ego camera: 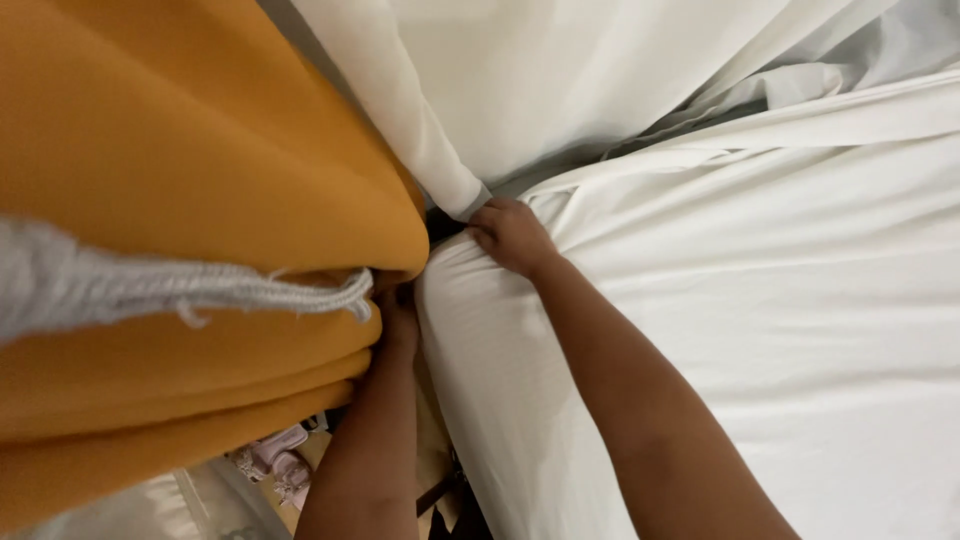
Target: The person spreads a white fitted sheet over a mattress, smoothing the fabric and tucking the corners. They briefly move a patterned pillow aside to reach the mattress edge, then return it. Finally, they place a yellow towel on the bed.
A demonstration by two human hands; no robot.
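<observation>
White bed [800, 300]: right hand [512, 235] fingertips pinch sheet corner [462, 205]

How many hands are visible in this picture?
2. The right hand presses on the white sheet at the mattress corner. The left hand is lower, partly hidden under the orange fabric.

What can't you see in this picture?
Head view:
- Left hand: fingers hidden under the orange cloth.
- Right hand: fingertips tucked into the white sheet, so its grip is unclear.
- Dark gap beside the mattress: too shadowed.
- Pink things below: small, partly covered.
</observation>
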